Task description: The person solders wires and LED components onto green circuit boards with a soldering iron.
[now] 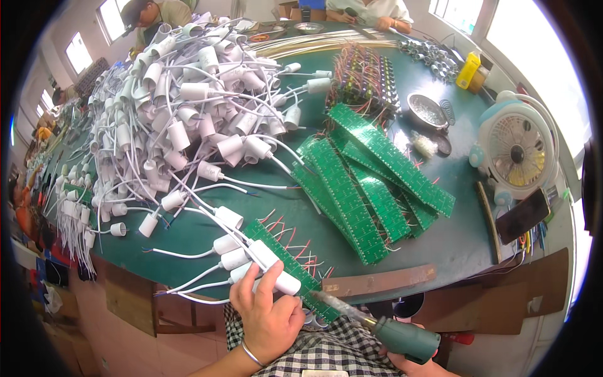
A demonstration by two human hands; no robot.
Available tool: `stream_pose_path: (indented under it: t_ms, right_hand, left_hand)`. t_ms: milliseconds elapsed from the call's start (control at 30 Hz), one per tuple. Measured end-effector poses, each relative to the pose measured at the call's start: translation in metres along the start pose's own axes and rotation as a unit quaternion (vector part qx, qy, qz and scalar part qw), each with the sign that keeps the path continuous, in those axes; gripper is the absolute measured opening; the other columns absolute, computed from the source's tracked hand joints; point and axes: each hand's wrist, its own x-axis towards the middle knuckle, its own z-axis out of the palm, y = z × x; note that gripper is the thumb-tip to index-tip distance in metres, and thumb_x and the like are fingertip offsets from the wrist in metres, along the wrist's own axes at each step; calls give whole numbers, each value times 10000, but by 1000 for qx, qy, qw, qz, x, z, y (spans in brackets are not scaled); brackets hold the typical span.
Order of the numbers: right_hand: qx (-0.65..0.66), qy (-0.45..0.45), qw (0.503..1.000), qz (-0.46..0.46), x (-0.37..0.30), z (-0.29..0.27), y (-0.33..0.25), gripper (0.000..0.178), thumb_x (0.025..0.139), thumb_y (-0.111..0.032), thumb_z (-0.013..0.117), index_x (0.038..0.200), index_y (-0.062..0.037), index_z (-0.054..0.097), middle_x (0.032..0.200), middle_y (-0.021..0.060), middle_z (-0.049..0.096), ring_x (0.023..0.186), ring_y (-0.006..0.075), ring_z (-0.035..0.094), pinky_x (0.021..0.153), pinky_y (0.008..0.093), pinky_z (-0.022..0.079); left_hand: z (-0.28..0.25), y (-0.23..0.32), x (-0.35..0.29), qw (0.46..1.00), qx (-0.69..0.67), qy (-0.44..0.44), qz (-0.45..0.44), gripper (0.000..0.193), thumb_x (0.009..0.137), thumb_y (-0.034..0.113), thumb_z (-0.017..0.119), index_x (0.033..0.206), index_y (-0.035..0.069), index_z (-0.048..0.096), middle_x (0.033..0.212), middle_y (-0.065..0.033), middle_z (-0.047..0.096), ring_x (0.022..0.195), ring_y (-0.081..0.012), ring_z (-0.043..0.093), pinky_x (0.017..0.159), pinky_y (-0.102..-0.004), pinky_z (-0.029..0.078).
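Observation:
My left hand (269, 319) reaches over the near table edge, its fingers closed on a white lamp socket (288, 283). That socket lies against a narrow green circuit board (286, 256) with red and white wires along one side. More white sockets (235, 259) with white cables lie just left of the board. My right hand (411, 364) grips a soldering iron (405, 337) with a thick green handle, partly hidden below it. The iron's metal tip points left and is close to the board's near end; whether it touches cannot be made out.
A large heap of white sockets (207, 91) fills the table's left. Stacked green boards (352, 201), a wired board pile (367, 78), a metal bowl (427, 110), a fan (518, 144) and a phone (522, 215) stand right. A brown strip (380, 281) lies near the edge. People sit opposite.

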Motion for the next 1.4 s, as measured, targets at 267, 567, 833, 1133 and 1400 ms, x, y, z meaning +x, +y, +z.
stream_pose_path:
  t_ms: [267,567,833,1133,1400]
  right_hand:
    - [-15,-2,999,-29,-2,-2,3,523,811,-145,716,1256,-7,479,1120,155,618,1001,260,615,828,362,494]
    - [-17,-23,999,-19,6,-5,-10,526,791,-159,735,1226,11,495,1075,162,643,967,262,637,842,360,493]
    - [-58,-10,996,-66,14,-3,-17,405,764,-140,738,1101,24,586,1026,171,649,910,278,642,805,347,498]
    - [20,14,998,-50,6,-3,-4,429,790,-184,734,1135,6,565,1052,152,628,896,265,631,776,356,499]
    - [-4,32,998,-53,5,-3,-3,408,802,-146,723,1140,4,552,1067,146,625,929,258,622,781,357,496]
  left_hand:
    - [1,1,-1,1000,2,-2,-3,154,626,96,697,654,106,546,1333,-122,469,1243,-401,334,949,-527,258]
    - [3,-1,-2,1000,-11,2,-9,146,625,99,698,662,113,558,1338,-118,469,1250,-394,325,959,-522,255]
    - [3,-2,-3,1000,-9,7,-6,152,621,102,699,658,116,553,1336,-113,475,1238,-388,339,951,-518,261]
    - [3,-1,-2,1000,-11,8,1,160,622,100,700,652,117,544,1336,-111,469,1235,-388,340,943,-520,265]
    - [3,-1,-2,1000,0,11,4,153,620,97,698,658,115,551,1336,-115,469,1230,-392,345,951,-516,263]
